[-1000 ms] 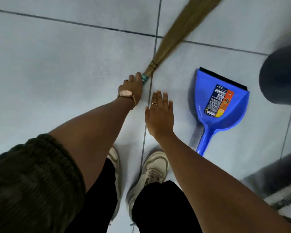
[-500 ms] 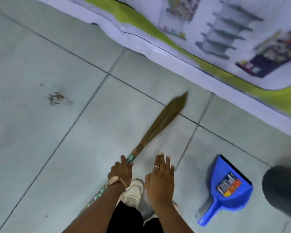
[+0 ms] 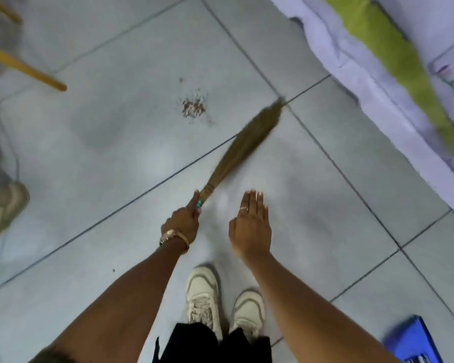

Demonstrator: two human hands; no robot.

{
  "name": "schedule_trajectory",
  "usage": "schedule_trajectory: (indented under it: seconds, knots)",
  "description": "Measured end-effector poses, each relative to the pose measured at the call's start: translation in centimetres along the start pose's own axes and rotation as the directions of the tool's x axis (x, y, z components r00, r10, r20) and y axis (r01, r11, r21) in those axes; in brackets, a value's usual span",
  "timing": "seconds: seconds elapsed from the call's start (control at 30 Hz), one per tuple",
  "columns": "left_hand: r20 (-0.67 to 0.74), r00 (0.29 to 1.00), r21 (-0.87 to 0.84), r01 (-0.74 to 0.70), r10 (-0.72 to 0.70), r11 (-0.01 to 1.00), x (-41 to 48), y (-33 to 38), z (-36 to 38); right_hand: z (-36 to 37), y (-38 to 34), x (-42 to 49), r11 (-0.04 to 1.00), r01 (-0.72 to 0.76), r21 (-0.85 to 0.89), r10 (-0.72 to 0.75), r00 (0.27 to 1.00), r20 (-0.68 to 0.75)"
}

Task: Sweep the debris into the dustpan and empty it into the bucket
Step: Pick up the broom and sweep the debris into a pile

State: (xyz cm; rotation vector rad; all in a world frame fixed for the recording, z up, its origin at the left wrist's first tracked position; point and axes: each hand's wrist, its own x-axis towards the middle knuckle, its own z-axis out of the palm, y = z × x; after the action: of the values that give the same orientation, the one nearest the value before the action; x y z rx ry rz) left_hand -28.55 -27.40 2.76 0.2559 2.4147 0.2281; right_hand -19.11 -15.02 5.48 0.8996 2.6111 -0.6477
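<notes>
My left hand (image 3: pixel 182 223), with a watch on the wrist, grips the handle of a straw broom (image 3: pixel 243 145). The blurred bristles point up and to the right across the tiled floor. A small pile of brown debris (image 3: pixel 194 106) lies on the tiles to the left of the broom's tip, apart from it. My right hand (image 3: pixel 250 226) hovers flat with fingers together and holds nothing. A corner of the blue dustpan (image 3: pixel 414 343) shows at the bottom right, behind my right forearm. The bucket is out of view.
A printed white and green banner (image 3: pixel 393 64) lies along the floor at the upper right. Wooden furniture legs (image 3: pixel 24 66) stand at the upper left, and a pale object with a thin cable (image 3: pixel 8 203) sits at the left edge. My white shoes (image 3: pixel 203 297) are below my hands.
The view has swung left and forward: the debris pile now lies ahead near the broom's tip, the dustpan has slid to the bottom right corner, and the dark bucket has left the frame.
</notes>
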Motion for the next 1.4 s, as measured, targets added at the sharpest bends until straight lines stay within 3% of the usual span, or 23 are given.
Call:
schedule_trajectory:
  seconds: [0.1,0.37,0.63,0.73,0.9,1.17,1.4]
  knots:
    - [-0.065,0.996,-0.055,0.052,-0.056,0.997,2.3,-3.7,1.1,2.6,-0.7,2.0,0.994,0.077,-0.071,-0.068,0.989,0.130]
    - [-0.201,0.967,-0.270,0.097,-0.155,0.958,6.9,-8.0,-3.2,2.9,-5.9,5.2,0.961,0.216,-0.171,-0.170,0.954,0.245]
    - [-0.303,0.915,-0.644,0.010,-0.267,0.765,4.5,-12.3,-6.5,1.3,-10.8,6.3,0.946,0.277,-0.168,-0.233,0.942,0.240]
    - [-0.351,0.876,-0.615,0.051,-0.331,0.787,5.0,-15.6,-3.8,3.3,-11.3,8.2,0.927,0.322,-0.192,-0.287,0.939,0.190]
    - [-0.268,0.877,-0.576,0.186,-0.399,0.796,6.9,-17.9,1.3,7.0,-10.2,11.8,0.886,0.379,-0.267,-0.347,0.924,0.161]
    - [-0.281,0.940,-0.486,0.035,-0.194,0.873,13.5,-12.8,2.6,7.6,-7.7,16.8,0.841,0.397,-0.368,-0.394,0.915,0.087]
    - [-0.273,0.958,-0.424,-0.037,-0.090,0.905,15.2,-9.5,1.6,5.0,-6.6,19.1,0.896,0.259,-0.360,-0.288,0.957,-0.030]
